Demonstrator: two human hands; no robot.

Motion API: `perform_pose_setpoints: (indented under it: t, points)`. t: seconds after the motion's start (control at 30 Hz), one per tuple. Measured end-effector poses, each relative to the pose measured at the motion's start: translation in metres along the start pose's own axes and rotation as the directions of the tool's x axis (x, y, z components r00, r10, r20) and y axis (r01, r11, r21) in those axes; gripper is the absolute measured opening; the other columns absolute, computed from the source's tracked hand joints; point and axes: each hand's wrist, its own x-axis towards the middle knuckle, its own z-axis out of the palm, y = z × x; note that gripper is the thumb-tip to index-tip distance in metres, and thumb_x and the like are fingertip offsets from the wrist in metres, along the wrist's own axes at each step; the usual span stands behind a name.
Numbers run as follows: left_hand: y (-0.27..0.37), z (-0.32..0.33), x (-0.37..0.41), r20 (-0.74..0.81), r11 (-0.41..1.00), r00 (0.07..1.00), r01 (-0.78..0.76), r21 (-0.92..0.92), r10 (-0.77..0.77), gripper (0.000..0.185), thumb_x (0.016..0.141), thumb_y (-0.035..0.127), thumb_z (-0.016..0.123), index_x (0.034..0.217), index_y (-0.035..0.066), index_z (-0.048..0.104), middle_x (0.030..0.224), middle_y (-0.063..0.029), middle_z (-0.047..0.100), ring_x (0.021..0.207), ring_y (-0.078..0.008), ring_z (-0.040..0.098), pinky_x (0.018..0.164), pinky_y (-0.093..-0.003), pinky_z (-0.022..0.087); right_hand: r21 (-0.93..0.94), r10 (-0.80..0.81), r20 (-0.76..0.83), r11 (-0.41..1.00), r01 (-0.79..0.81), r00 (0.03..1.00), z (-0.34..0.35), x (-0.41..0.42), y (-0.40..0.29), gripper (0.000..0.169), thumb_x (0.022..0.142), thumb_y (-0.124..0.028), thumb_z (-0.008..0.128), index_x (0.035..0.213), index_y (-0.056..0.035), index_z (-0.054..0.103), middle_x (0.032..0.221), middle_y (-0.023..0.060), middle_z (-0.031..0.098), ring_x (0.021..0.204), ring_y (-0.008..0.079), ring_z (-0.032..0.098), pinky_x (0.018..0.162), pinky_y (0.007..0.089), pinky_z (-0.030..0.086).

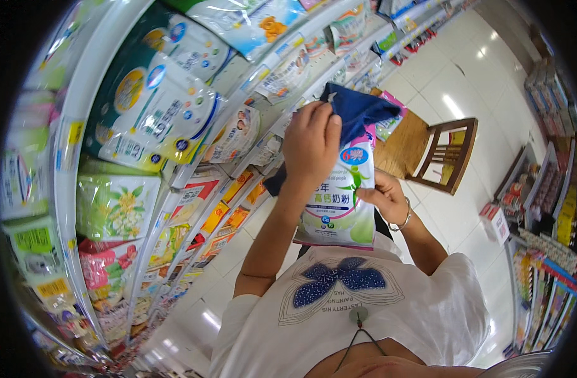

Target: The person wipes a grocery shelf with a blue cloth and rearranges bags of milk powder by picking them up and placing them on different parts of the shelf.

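Observation:
In front of my chest I hold a white, green and pink plastic pouch, which bears printed writing and a green leaf design. My right hand, with a silver bangle at the wrist, grips the pouch's right side, thumb on the front face. A dark blue cloth is under the fingers of my left hand and covers the pouch's upper end. The left palm and the pouch's back are hidden. Just beyond the cloth, a similar pink and green pouch rests on a wooden chair.
To the left rise store shelves with a metal rail, holding large green and white pouches and a flower-printed pack. The chair's slatted backrest stands on pale floor tiles. At right are low racks of goods and stacked boxes.

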Motion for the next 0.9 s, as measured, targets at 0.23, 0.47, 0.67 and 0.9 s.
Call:
perform_pose_setpoints:
  t: [0.23,0.47,0.67,0.9]
  points:
    - [0.027,-0.043,-0.066,-0.142,0.966,0.969,-0.172,0.191,0.2,0.023,0.074,0.025,0.065,0.073,0.006,0.052,0.08,-0.0144,0.045,0.075,-0.0345,0.05,0.065,-0.0456,0.04,-0.149,-0.311,-0.022,0.941,0.304,0.95,-0.007,0.037,-0.022,0.024,0.086,-0.006,0.055,0.109,0.002,0.056,0.103,0.0044,0.06,0.091,0.0101,0.054,0.08,0.0246,0.043]
    - [0.009,-0.061,-0.109,-0.245,0.955,0.935,0.202,-0.219,-0.254,0.018,0.088,0.014,0.046,0.087,-0.002,0.052,0.082,-0.0167,0.05,0.067,-0.0343,0.047,0.063,-0.039,0.04,-0.2,-0.538,0.051,0.82,0.537,0.841,0.015,0.089,-0.181,0.033,0.084,-0.009,0.058,0.115,0.0029,0.053,0.105,0.0047,0.058,0.094,0.0104,0.053,0.083,0.0262,0.042]
    - [0.003,-0.061,-0.12,-0.347,0.82,0.806,0.27,-0.504,-0.479,0.032,0.098,0.021,0.032,0.09,-0.003,0.052,0.079,-0.0104,0.048,0.072,-0.019,0.045,0.07,-0.0294,0.037,-0.169,-0.684,0.283,0.655,0.737,0.673,0.083,0.184,-0.305,0.021,0.087,-0.016,0.058,0.104,-0.004,0.056,0.087,-0.0018,0.053,0.08,0.0045,0.048,0.069,0.0212,0.041]
    - [0.013,-0.062,-0.136,-0.377,0.703,0.657,0.338,-0.626,-0.653,0.033,0.099,0.023,0.032,0.089,0.0,0.054,0.079,-0.0058,0.05,0.074,-0.0128,0.044,0.069,-0.0254,0.037,0.032,-0.615,0.384,0.754,0.656,0.689,0.164,0.279,-0.343,0.01,0.09,-0.018,0.055,0.094,-0.0082,0.055,0.089,-0.0021,0.059,0.081,0.0029,0.057,0.069,0.0177,0.046]
